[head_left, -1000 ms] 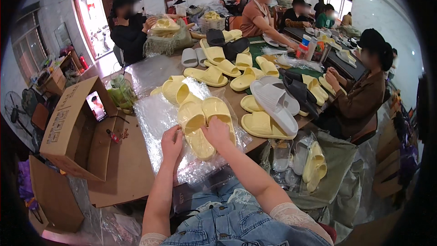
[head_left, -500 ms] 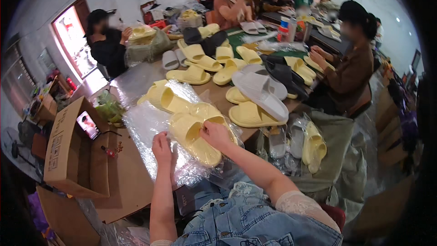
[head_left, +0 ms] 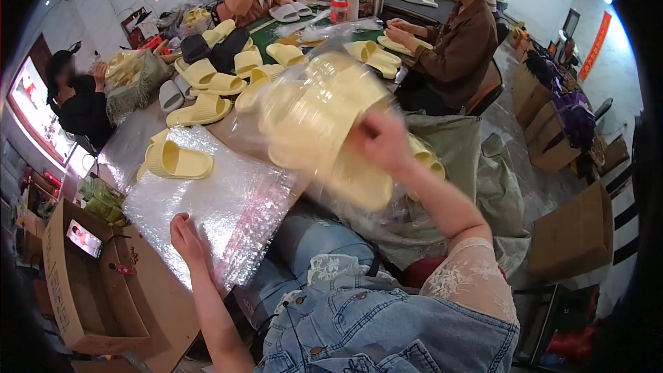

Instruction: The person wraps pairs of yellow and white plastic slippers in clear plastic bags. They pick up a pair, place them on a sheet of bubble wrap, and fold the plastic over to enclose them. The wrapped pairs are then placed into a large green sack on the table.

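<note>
- Well, starting far left: a lit phone (head_left: 84,238) stands propped in a cardboard box (head_left: 103,297); a knock to the box could topple it.
- Next along, a loose yellow slipper (head_left: 193,163) sits on a glossy stack of clear plastic (head_left: 235,214); the surface looks slick, so a tug underneath might send the slipper sliding.
- And here's the left hand (head_left: 185,238), over the stack's near left part, fingers loosely curled, nothing in them that I can see; whether it touches the plastic, I cannot tell.
- Centre stage, up in the air right of the stack: the bagged pair of yellow slippers (head_left: 311,114), smeared by blur, clear wrapping flaring around it.
- On its right side, the right hand (head_left: 387,139) has it, fingers bent in against a strap's edge. Wrapping alone, or foam too? Blur hides that. If it's mostly wrapping, the weight could stretch or split it, and the pair would drop.
- Further right, an olive sack (head_left: 452,138) droops, more bagged slippers (head_left: 429,159) partly hidden there; a careless landing could shove those about.
</note>
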Available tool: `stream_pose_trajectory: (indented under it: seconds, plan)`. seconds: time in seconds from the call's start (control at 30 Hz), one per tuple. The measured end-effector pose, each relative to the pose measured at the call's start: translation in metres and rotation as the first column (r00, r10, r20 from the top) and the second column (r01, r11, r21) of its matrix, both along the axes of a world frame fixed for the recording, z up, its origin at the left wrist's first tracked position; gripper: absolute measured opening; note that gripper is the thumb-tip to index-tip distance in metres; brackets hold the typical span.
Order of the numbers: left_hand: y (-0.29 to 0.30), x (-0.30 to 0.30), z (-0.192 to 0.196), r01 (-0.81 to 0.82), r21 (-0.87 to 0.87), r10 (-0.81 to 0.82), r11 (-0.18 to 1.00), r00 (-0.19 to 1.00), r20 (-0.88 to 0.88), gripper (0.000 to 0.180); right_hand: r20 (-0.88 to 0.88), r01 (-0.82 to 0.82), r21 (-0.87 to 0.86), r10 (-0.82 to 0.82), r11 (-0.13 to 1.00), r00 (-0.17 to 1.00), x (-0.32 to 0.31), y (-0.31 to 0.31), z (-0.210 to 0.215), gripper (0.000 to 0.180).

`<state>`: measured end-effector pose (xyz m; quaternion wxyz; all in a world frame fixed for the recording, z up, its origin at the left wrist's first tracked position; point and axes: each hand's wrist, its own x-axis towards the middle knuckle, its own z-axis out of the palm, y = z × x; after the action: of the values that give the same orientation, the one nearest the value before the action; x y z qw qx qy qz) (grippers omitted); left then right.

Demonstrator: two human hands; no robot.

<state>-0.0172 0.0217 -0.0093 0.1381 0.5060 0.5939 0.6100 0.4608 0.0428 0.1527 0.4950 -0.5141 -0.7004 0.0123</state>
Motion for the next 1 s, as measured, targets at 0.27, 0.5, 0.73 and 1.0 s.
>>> stream_pose_trajectory:
  seconds: [0.27, 0.5, 0.73, 1.0]
  plan:
    - [-0.003, 0.014, 0.014, -0.052, -0.053, 0.048, 0.997, 0.997, -0.064, 0.035, 0.67, 0.676, 0.017, -0.51, 0.737, 0.54, 0.214, 0.04, -0.04, 0.019]
    - [-0.001, 0.006, 0.006, -0.067, -0.06, 0.06, 0.996, 0.992, -0.111, 0.029, 0.701, 0.295, -0.495, 0.175, 0.817, 0.692, 0.182, 0.049, -0.122, 0.025]
    - [-0.005, 0.016, 0.018, -0.059, -0.101, 0.046, 0.993, 0.991, -0.129, 0.028, 0.668, 0.101, -0.599, 0.426, 0.795, 0.609, 0.087, 0.049, -0.148, 0.025]
    - [-0.008, -0.004, 0.0, -0.084, -0.101, 0.069, 0.991, 0.988, -0.135, 0.026, 0.682, 0.025, -0.7, 0.657, 0.714, 0.321, 0.036, 0.067, -0.195, 0.027]
